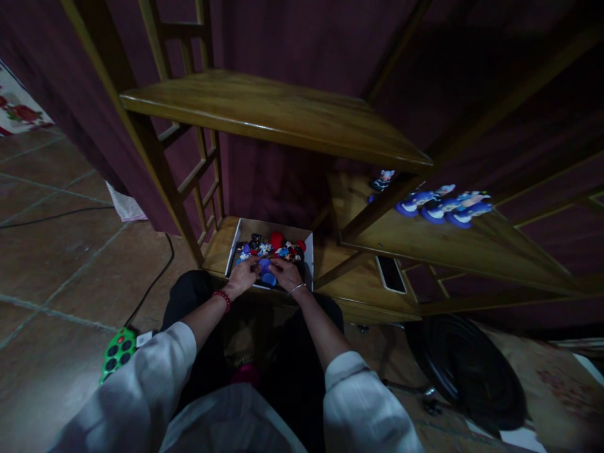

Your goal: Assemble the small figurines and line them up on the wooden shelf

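A shallow white box [308, 253] on the low wooden shelf holds several small figurines [284, 250] in red, blue, black and white. Over its near side, my left hand [246, 275] and my right hand [285, 275] pinch a round purple disc [265, 267], which looks like a figurine base, between their fingertips. Just below that disc, a blue disc [268, 279] shows between the hands; whether it is held or lies in the box, I cannot tell. The fingers partly cover both discs.
Several figurines on blue-purple bases [434, 214] stand on the shelf to the right, and another figurine [383, 180] is behind a post. A phone [391, 274] lies on the lower shelf. Overhead juts a wooden shelf board [264, 107]. A black round seat [467, 371] and green power strip [117, 352] flank me.
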### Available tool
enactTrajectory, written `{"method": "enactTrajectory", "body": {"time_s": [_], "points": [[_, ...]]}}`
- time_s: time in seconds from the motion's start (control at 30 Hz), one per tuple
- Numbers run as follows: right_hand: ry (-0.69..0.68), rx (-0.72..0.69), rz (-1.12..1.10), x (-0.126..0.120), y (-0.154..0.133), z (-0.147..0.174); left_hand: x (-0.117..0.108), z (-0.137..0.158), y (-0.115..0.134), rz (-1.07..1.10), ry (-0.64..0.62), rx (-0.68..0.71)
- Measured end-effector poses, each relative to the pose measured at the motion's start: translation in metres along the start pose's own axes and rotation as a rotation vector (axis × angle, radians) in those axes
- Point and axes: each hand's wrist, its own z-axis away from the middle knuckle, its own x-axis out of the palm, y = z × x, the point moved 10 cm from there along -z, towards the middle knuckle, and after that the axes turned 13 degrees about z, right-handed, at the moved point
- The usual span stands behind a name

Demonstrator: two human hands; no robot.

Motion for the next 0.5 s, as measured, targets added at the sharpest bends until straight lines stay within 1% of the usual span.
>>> {"method": "enactTrajectory", "body": {"time_s": [0.1, 0.2, 0.3, 0.37, 0.43, 0.5], "points": [[-0.028, 0.008, -0.039, 0.000, 0.003, 0.001, 0.004, 0.000, 0.000, 0.017, -0.038, 0.020], [0.016, 0.023, -0.014, -0.009, 0.007, 0.004, 0.002, 0.001, 0.000, -0.022, -0.030, 0.031], [0.095, 0.096, 0.022, -0.021, 0.016, 0.012, -0.003, 0.001, 0.003, -0.090, 0.030, 0.046], [0.121, 0.169, 0.006, -0.023, 0.026, 0.018, -0.006, 0.002, 0.005, -0.118, 0.069, 0.042], [0.130, 0.230, -0.045, -0.022, 0.037, 0.023, -0.014, 0.002, 0.008, -0.132, 0.144, 0.034], [0.149, 0.263, -0.093, -0.020, 0.045, 0.026, -0.027, 0.003, 0.015, -0.158, 0.238, 0.059]]}}
